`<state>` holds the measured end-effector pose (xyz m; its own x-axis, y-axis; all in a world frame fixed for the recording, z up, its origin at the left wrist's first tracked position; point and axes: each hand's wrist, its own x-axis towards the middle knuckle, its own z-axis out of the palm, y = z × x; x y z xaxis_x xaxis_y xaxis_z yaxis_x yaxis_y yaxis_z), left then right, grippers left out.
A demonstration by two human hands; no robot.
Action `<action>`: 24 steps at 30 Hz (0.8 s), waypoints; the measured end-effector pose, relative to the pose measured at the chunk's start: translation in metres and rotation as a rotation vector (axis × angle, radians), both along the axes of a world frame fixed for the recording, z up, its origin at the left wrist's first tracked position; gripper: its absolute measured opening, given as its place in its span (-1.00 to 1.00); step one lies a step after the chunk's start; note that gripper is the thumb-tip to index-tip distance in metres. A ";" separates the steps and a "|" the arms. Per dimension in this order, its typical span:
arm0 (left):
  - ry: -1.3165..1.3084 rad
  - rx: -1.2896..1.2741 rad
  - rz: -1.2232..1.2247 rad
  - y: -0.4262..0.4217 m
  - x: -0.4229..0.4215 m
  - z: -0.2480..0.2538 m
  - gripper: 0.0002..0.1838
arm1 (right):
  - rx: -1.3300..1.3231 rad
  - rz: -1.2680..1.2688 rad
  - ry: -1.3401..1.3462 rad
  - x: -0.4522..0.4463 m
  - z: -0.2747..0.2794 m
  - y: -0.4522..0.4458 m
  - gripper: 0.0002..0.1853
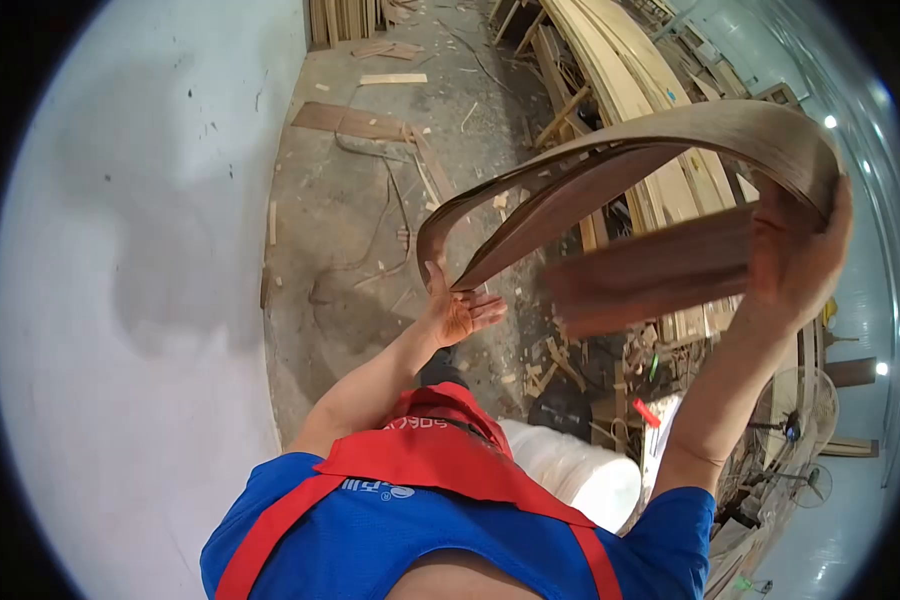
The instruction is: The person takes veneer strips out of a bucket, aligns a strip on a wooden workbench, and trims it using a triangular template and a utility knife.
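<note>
A bundle of long, thin brown wood veneer strips (710, 125) arches in the air in front of my body, bent into a loop. At the upper right my right hand (805, 255) is closed around the bundle's bent end. My left hand (460, 312) touches the lower bend of the loop at its left end, the thumb raised against it and the other fingers stretched out. From below my right hand a loose length of veneer (650, 270) hangs leftward, its far end blurred.
Veneer scraps (350, 120) and offcuts litter the concrete floor (340, 240). Long pale boards (610, 50) are stacked on supports at upper right. A white wall (140, 300) stands at left. Near my body is a white wrapped roll (570, 470), with a fan (810, 485) at lower right.
</note>
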<state>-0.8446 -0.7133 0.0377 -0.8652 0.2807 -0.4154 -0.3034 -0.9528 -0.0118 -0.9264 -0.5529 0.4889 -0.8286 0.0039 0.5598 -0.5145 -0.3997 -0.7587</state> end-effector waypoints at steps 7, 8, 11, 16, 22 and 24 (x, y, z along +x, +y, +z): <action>0.338 -0.033 0.271 -0.060 -0.182 -0.009 0.28 | -0.005 0.659 0.057 -0.158 -0.001 0.058 -0.53; 0.435 -0.054 0.294 -0.065 -0.205 -0.002 0.25 | -0.010 0.482 0.027 -0.172 0.004 0.053 -0.52; 0.330 -0.166 0.390 -0.077 -0.283 0.024 0.21 | -0.001 0.117 -0.025 -0.214 0.023 0.044 -0.49; 0.173 -0.180 0.465 -0.102 -0.411 0.046 0.04 | 0.065 0.053 0.037 -0.298 0.031 0.069 -0.42; 0.180 -0.059 0.343 -0.125 -0.566 0.004 -0.17 | 0.076 -0.129 -0.014 -0.399 0.015 0.085 -0.43; 0.208 0.041 0.175 -0.133 -0.585 0.047 -0.27 | 0.071 -0.264 -0.030 -0.431 0.012 0.067 -0.44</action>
